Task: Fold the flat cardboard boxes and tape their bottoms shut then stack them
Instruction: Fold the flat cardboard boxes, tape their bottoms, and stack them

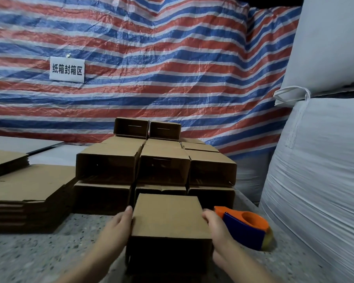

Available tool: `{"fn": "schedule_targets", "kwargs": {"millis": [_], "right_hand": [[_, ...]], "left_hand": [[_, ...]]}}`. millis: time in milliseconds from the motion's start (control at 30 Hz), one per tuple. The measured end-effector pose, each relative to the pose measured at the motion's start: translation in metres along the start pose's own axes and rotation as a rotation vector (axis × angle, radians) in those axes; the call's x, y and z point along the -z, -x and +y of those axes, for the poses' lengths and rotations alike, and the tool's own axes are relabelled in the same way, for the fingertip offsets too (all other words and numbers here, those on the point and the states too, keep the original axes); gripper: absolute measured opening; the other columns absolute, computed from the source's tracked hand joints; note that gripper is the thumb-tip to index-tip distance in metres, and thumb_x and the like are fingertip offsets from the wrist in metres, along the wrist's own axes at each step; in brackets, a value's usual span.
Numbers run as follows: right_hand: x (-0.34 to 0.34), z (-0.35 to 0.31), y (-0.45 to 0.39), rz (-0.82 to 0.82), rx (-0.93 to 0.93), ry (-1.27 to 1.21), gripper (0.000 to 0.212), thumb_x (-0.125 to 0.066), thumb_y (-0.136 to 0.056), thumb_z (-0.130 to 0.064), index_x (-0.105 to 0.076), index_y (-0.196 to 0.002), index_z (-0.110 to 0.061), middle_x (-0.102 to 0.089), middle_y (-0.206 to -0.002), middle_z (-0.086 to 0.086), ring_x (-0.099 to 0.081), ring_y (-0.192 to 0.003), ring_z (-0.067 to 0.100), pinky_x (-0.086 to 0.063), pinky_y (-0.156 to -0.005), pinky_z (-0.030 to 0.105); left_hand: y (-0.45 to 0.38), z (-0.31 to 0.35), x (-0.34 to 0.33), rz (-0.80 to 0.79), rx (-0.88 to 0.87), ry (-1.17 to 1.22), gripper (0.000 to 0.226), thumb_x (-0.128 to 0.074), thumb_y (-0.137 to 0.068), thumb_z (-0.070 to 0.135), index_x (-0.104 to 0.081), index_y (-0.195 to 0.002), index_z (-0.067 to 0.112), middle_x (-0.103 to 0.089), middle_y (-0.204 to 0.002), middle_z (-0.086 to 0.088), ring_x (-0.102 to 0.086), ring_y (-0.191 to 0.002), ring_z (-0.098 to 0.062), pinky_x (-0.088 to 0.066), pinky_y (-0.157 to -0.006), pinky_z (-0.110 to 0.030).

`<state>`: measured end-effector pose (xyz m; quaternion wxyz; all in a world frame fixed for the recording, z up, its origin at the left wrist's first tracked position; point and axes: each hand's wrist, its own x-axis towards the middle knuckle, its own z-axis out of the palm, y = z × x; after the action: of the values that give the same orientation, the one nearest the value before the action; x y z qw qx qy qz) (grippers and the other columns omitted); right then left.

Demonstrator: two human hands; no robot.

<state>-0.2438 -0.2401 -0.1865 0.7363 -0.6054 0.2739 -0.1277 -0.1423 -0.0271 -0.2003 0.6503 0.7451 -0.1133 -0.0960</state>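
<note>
both hands, left hand (119, 227) and right hand (215, 225), grip the box (168, 217) sides; pushed crooked (my guess), it may topple the stack (155, 166).

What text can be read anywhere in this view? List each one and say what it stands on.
"纸箱封箱区": black characters on the white rectangular sign hung on the red, white and blue striped tarp.

No print shows on the brown cardboard boxes, the orange and blue tape dispenser or the white woven bulk sacks.
</note>
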Motion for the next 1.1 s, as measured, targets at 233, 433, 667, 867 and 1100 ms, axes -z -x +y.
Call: {"fn": "schedule_targets", "kwargs": {"millis": [233, 433, 667, 867, 1100], "right_hand": [[0.001, -0.084, 0.047, -0.1, 0.284, -0.18, 0.034, -0.051, -0.099, -0.028, -0.071, -0.116, -0.006, -0.074, -0.088, 0.012, -0.071, -0.081, 0.026, -0.055, -0.062, 0.033], [0.005, -0.204, 0.051, -0.023, 0.305, -0.085, 0.032, -0.052, -0.1, -0.035, -0.066, -0.119, -0.013, -0.071, -0.11, 0.013, -0.068, -0.103, 0.028, -0.056, -0.079, 0.041], [0.029, -0.276, -0.056, 0.016, 0.357, -0.074, 0.04, -0.051, -0.091, -0.035, -0.058, -0.126, -0.017, -0.067, -0.117, 0.011, -0.065, -0.111, 0.03, -0.052, -0.093, 0.046], [0.043, -0.314, -0.189, 0.147, 0.408, -0.037, 0.03, -0.055, -0.094, -0.036, -0.063, -0.116, -0.017, -0.073, -0.106, 0.012, -0.072, -0.094, 0.028, -0.059, -0.075, 0.038], [0.062, -0.345, -0.321, 0.167, 0.435, -0.015, 0.027, -0.042, -0.092, -0.024, -0.066, -0.086, -0.015, -0.069, -0.054, 0.003, -0.072, -0.056, 0.022, -0.058, -0.053, 0.031]], "left_hand": [[0.022, 0.11, 0.018, 0.091, -0.233, 0.176, 0.044, -0.029, -0.103, 0.051, -0.062, -0.115, 0.023, -0.064, -0.117, -0.006, -0.057, -0.114, -0.03, -0.042, -0.103, -0.05], [-0.001, 0.203, 0.004, -0.049, -0.512, 0.01, 0.05, -0.04, -0.093, 0.068, -0.062, -0.118, 0.03, -0.064, -0.114, 0.005, -0.06, -0.108, -0.014, -0.043, -0.089, -0.033], [-0.113, 0.263, -0.062, -0.153, -0.537, -0.159, 0.069, -0.035, -0.092, 0.072, -0.042, -0.143, 0.027, -0.05, -0.137, 0.001, -0.048, -0.121, -0.018, -0.033, -0.096, -0.035], [-0.237, 0.275, -0.113, -0.346, -0.637, -0.386, 0.064, -0.063, -0.095, 0.033, -0.024, -0.143, 0.046, -0.045, -0.108, 0.02, -0.052, -0.093, -0.002, -0.048, -0.066, -0.01], [-0.367, 0.281, -0.18, -0.157, -0.668, -0.762, 0.057, -0.042, -0.104, 0.025, -0.017, -0.155, 0.027, -0.05, -0.124, -0.004, -0.056, -0.1, -0.018, -0.047, -0.078, -0.026]]}}
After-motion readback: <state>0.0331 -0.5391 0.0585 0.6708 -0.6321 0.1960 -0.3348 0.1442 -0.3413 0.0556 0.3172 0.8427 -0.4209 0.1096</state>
